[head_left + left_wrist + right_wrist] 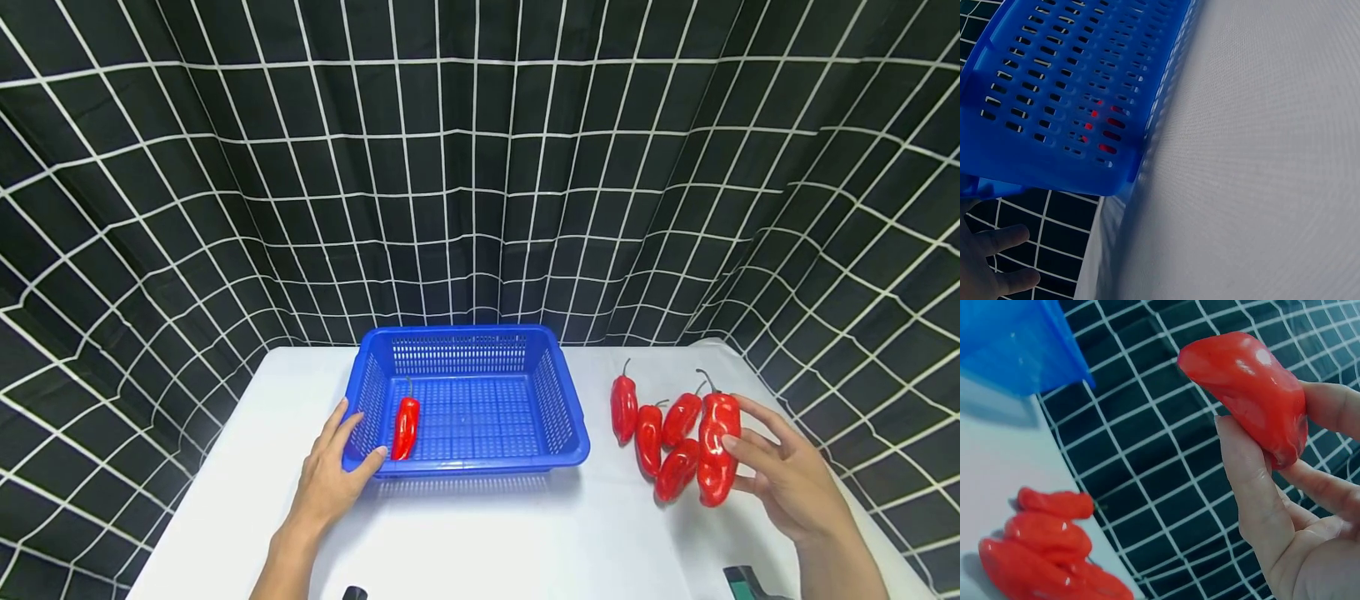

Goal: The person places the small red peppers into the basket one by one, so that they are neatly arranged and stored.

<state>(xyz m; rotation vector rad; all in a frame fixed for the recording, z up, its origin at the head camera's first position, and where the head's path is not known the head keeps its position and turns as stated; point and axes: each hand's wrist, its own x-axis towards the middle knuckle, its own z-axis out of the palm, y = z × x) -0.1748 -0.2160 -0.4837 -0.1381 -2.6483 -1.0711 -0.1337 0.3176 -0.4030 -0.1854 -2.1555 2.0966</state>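
Observation:
My right hand (791,475) pinches a glossy red chili pepper (718,450) between thumb and fingers, raised above the table. In the right wrist view the same pepper (1250,394) is tilted, its narrower end toward the upper left. Several more red peppers (648,437) lie grouped just left of that hand. My left hand (327,475) is at the near left corner of a blue plastic basket (480,465), thumb by the front rim and fingers spread along the left side. One red pepper (406,427) lies inside the basket, near its left wall.
The basket stands on a white table (480,533) near its back edge. Black curtain with a white grid (480,167) surrounds the back and sides. Dark objects, one with green (741,587), show at the bottom edge.

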